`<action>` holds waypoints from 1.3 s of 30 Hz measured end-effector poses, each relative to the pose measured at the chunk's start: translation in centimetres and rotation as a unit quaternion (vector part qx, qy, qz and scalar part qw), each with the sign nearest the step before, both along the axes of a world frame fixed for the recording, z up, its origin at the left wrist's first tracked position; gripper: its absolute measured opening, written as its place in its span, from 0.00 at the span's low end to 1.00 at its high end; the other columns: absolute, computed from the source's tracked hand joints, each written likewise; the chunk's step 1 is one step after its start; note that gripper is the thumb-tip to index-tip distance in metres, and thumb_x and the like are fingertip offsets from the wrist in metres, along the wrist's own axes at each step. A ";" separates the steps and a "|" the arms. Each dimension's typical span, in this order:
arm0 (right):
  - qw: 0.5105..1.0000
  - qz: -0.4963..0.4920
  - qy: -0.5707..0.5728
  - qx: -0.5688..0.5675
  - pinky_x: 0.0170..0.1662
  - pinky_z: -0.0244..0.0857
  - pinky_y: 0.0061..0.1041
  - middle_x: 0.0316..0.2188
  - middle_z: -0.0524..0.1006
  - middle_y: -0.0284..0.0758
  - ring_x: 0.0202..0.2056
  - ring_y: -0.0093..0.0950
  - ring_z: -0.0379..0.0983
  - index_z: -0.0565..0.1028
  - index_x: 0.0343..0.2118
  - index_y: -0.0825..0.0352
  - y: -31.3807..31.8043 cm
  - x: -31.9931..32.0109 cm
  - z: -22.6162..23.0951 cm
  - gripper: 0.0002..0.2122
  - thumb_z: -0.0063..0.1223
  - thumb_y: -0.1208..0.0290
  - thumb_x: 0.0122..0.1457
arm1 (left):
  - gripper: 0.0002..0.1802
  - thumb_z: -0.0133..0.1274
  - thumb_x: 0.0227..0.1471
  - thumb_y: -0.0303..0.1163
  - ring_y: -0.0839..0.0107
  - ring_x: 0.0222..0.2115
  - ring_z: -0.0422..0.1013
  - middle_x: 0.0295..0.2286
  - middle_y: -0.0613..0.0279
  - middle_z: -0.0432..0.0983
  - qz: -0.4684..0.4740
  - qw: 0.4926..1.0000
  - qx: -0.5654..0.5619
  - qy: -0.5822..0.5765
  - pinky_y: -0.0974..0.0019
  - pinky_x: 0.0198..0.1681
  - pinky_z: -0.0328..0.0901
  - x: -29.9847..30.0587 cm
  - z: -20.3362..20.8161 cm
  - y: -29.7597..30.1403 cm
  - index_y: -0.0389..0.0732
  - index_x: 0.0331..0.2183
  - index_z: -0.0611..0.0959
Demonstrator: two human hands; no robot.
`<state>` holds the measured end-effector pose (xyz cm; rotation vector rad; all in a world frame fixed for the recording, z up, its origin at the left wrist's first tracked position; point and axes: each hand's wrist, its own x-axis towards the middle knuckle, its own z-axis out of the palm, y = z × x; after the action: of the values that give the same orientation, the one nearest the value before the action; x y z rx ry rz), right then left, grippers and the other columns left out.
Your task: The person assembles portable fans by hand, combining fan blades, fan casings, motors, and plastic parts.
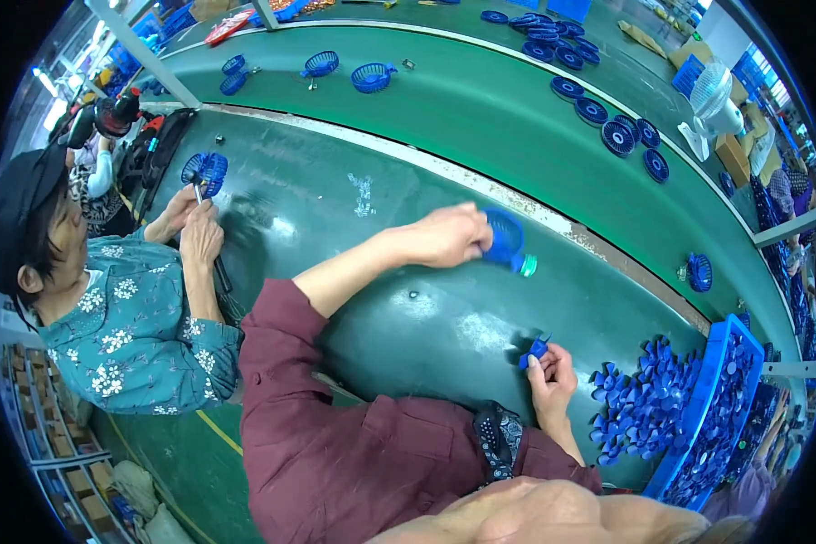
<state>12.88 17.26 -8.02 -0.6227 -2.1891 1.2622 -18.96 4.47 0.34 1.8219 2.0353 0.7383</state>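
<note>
Read as a clock face laid over the head view, a dark green surface [381, 349] fills the middle. Beyond it a lighter green belt [480, 109] curves from 11 round to 3 o'clock. At 9 o'clock a co-worker [122, 317] in a flowered top and dark cap holds a blue guard [214, 174] and a tool in both hands. Toward 4 o'clock stands a blue crate [704, 399] filled with small blue parts, and against its near side, on the surface, spreads a heap of blue fan blades [648, 390].

The person's left hand [446, 236], somewhat blurred, is just off centre toward 1 o'clock, its fingers closed on the edge of a blue round piece [505, 238] over the surface at 2 o'clock. The right hand [553, 379] is at 4 o'clock, between the centre and the heap, thumb and fingers pinching one small blue fan blade [537, 350]. Smaller is a bright green cap [529, 265] at 3 o'clock, by the round piece's lower end; whether it is attached cannot be told. Smallest, a dark speck [414, 294] lies near the centre, toward 6 o'clock.
</note>
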 end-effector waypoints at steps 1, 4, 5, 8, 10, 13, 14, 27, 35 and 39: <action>1.000 -0.005 0.000 0.000 0.22 0.56 0.15 0.24 0.72 0.29 0.20 0.16 0.63 0.74 0.39 0.70 0.0 -0.1 -0.1 0.14 0.62 0.81 0.48 | 0.10 0.59 0.44 0.28 0.56 0.39 0.69 0.32 0.55 0.76 -0.053 0.996 -0.037 -0.058 0.57 0.45 0.64 0.0 0.6 -0.5 0.39 0.33 0.80; 0.997 -0.022 0.031 -0.066 0.22 0.56 0.12 0.24 0.73 0.28 0.21 0.12 0.63 0.72 0.40 0.72 0.3 0.0 -0.4 0.14 0.60 0.80 0.51 | 0.14 0.56 0.51 0.35 0.71 0.36 0.73 0.35 0.60 0.79 0.005 0.980 -0.064 -0.186 0.65 0.41 0.68 -3.2 3.2 0.1 0.37 0.39 0.80; 0.997 -0.030 0.036 -0.063 0.22 0.56 0.12 0.24 0.73 0.28 0.21 0.12 0.63 0.72 0.40 0.72 0.3 -0.1 -0.5 0.14 0.60 0.80 0.51 | 0.15 0.57 0.51 0.35 0.73 0.35 0.72 0.35 0.61 0.78 0.069 0.987 0.011 -0.147 0.66 0.41 0.68 -5.7 2.2 0.4 0.37 0.39 0.80; 0.996 -0.028 0.050 -0.073 0.22 0.57 0.12 0.24 0.73 0.28 0.21 0.13 0.63 0.72 0.41 0.72 0.1 -0.1 -0.2 0.14 0.61 0.79 0.51 | 0.20 0.57 0.47 0.35 0.54 0.41 0.73 0.41 0.49 0.75 0.312 0.938 0.151 0.027 0.57 0.45 0.68 -14.7 -0.6 1.2 0.39 0.43 0.78; 0.997 -0.013 0.022 -0.074 0.27 0.60 0.13 0.26 0.73 0.30 0.24 0.14 0.66 0.69 0.44 0.73 0.1 0.1 0.2 0.14 0.56 0.80 0.54 | 0.28 0.56 0.46 0.33 0.48 0.49 0.66 0.47 0.44 0.69 0.396 0.889 0.156 0.170 0.53 0.52 0.63 -20.6 -3.0 2.2 0.34 0.49 0.71; 0.997 -0.027 0.048 -0.063 0.22 0.57 0.13 0.24 0.73 0.28 0.20 0.12 0.64 0.72 0.41 0.71 -0.5 0.1 0.1 0.15 0.62 0.80 0.49 | 0.34 0.51 0.45 0.30 0.43 0.57 0.57 0.51 0.34 0.63 0.444 0.868 0.117 0.189 0.52 0.59 0.56 -27.3 -6.9 -0.2 0.27 0.54 0.64; 0.996 -0.019 0.048 -0.069 0.22 0.57 0.13 0.23 0.73 0.28 0.20 0.12 0.63 0.73 0.40 0.71 -0.6 -0.1 0.6 0.16 0.62 0.80 0.48 | 0.33 0.48 0.46 0.29 0.42 0.56 0.58 0.52 0.35 0.63 0.478 0.855 0.065 0.191 0.51 0.59 0.57 -28.5 -7.8 -1.5 0.29 0.55 0.63; 1.000 -0.010 0.012 -0.008 0.24 0.58 0.14 0.23 0.71 0.27 0.21 0.14 0.62 0.74 0.40 0.70 -0.2 0.3 0.8 0.14 0.60 0.79 0.49 | 0.09 0.54 0.46 0.29 0.51 0.38 0.72 0.33 0.50 0.75 0.257 0.961 0.097 0.031 0.57 0.43 0.66 -7.5 -2.1 2.1 0.36 0.32 0.81; 0.998 0.002 0.052 -0.038 0.24 0.52 0.14 0.26 0.68 0.28 0.22 0.13 0.57 0.75 0.42 0.70 0.3 -0.7 0.5 0.14 0.60 0.80 0.50 | 0.16 0.57 0.49 0.31 0.64 0.29 0.75 0.33 0.53 0.76 0.327 0.936 0.083 -0.098 0.64 0.34 0.69 4.3 -3.0 -0.5 0.36 0.41 0.77; 0.999 0.005 0.013 0.031 0.25 0.55 0.16 0.26 0.68 0.30 0.22 0.16 0.59 0.74 0.42 0.70 0.1 -0.4 2.4 0.16 0.62 0.80 0.48 | 0.15 0.52 0.52 0.37 0.48 0.36 0.73 0.33 0.45 0.76 0.289 0.954 -0.063 -0.046 0.52 0.40 0.66 7.8 -3.1 -0.5 0.35 0.36 0.77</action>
<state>12.43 17.39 -5.64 -0.5679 -2.2033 1.1957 -11.16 3.97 -2.74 1.0929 2.5079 0.7935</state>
